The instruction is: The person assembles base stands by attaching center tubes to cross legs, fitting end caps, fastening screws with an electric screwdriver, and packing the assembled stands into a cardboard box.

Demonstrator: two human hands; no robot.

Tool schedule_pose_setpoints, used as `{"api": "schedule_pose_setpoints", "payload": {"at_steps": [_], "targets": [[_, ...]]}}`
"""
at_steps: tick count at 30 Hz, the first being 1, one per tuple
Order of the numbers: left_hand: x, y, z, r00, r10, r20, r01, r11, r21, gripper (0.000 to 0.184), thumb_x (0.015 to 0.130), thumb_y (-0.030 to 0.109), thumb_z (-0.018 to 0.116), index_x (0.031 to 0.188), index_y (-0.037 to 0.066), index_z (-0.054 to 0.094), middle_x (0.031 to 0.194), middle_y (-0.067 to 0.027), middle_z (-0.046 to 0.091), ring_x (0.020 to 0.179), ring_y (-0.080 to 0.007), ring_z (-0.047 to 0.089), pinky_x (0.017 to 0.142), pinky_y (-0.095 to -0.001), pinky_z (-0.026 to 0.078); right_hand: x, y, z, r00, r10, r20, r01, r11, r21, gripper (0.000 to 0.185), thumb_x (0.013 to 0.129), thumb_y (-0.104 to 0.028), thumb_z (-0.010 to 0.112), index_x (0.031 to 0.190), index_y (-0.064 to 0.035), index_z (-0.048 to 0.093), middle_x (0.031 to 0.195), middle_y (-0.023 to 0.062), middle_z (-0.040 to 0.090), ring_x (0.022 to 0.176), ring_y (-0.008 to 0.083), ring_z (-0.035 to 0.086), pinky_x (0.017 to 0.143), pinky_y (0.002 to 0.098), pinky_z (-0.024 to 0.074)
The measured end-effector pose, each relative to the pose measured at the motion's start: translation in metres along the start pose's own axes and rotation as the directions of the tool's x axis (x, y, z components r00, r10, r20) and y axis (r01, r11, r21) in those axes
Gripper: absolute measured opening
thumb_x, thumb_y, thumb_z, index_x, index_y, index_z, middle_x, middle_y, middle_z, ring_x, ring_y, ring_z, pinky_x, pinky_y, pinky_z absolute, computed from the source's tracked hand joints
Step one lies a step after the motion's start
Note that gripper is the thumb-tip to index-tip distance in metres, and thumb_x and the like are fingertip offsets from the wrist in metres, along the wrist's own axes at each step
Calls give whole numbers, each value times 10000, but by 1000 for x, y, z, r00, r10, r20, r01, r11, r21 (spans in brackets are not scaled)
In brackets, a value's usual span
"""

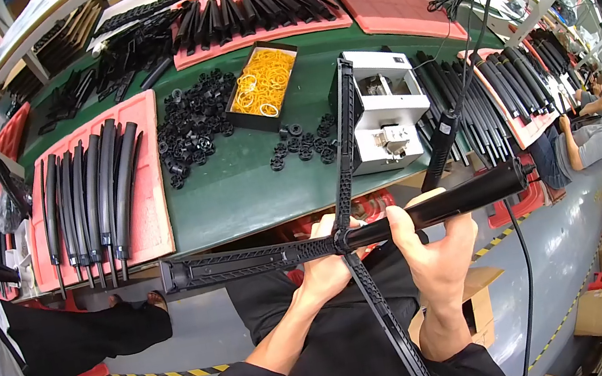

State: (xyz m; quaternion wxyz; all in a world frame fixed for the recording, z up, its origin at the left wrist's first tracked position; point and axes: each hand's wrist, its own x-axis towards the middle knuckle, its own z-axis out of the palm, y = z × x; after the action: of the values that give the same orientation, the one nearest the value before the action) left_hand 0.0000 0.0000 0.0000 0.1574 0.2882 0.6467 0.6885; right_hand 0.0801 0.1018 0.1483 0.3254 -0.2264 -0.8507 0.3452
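Observation:
A black tripod (471,194) lies across in front of my body, its three ribbed legs spread out from a hub and its smooth round tube pointing right. My left hand (323,268) is closed around the hub area, partly hidden behind the legs. Around the tube, just right of the hub, my right hand (440,244) is wrapped with the thumb on the near side. One leg points left, another rises past the white machine (388,112), and the third slants down over my lap.
On the green table (236,187) are a box of yellow rubber bands (266,81), black plastic rings (196,118) and pink trays (146,175) of black tubes. A corded black tool (442,143) hangs right of the machine. Co-workers sit on both sides; cartons (482,301) stand on the floor.

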Motion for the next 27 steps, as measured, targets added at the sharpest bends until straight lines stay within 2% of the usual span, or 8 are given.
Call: {"api": "schedule_pose_setpoints", "payload": {"at_steps": [4,5,9,15,20,24,25,27], "targets": [[0,8,4,996,84,-30,-81,992,98,359,783,58,822,1080,37,622,949,-65,633,792,-182,591,746,-310,500,-2,-2,10,966,-22,-257,24,1000,3,258,821,-71,830,965,18,635,743,56,686,571,153,551,589,265,470],[0,8,4,996,85,-27,-82,992,99,359,783,58,822,1080,37,622,949,-65,633,792,-182,591,746,-310,500,-3,-2,12,965,-21,-260,22,1000,3,258,821,-71,830,965,18,635,743,56,686,571,153,551,589,265,470],[-2,7,5,997,-5,-78,6,1000,10,397,758,165,888,1061,40,666,961,-89,673,858,-273,621,763,-398,514,-9,-4,19,933,54,-357,-27,997,78,221,816,-67,831,882,18,639,734,46,667,557,137,517,567,253,446],[-2,10,4,990,123,-68,-108,976,187,415,734,163,895,1056,34,669,965,-90,675,852,-284,619,771,-402,518,-19,9,15,963,-15,-269,0,998,-55,211,821,-70,827,830,17,635,715,37,652,557,130,503,558,249,439],[-3,7,5,992,80,-99,-65,987,149,411,720,168,899,1039,31,679,983,-94,677,847,-298,618,779,-405,523,-19,19,20,948,-37,-315,55,997,47,199,787,-36,827,732,-17,637,668,29,663,504,163,534,490,289,435],[-6,1,2,977,198,-84,-177,962,209,390,685,28,793,1044,19,641,903,-90,648,782,-239,608,734,-359,510,-22,36,17,979,-16,-202,70,963,261,183,806,-25,788,722,-29,625,653,20,602,516,156,494,497,273,414],[-6,1,1,975,204,-83,-183,961,208,390,685,28,793,1044,19,641,903,-90,648,782,-239,608,734,-359,510,-22,38,18,978,-20,-207,74,963,259,183,806,-25,788,722,-29,625,653,20,602,516,156,494,497,273,414],[-6,1,0,968,238,-81,-210,943,259,382,689,24,793,1041,13,647,912,-95,657,778,-239,612,725,-359,513,-21,40,19,981,100,-168,-28,923,384,178,811,-25,777,721,-33,624,656,18,583,524,150,484,499,269,406]]}}
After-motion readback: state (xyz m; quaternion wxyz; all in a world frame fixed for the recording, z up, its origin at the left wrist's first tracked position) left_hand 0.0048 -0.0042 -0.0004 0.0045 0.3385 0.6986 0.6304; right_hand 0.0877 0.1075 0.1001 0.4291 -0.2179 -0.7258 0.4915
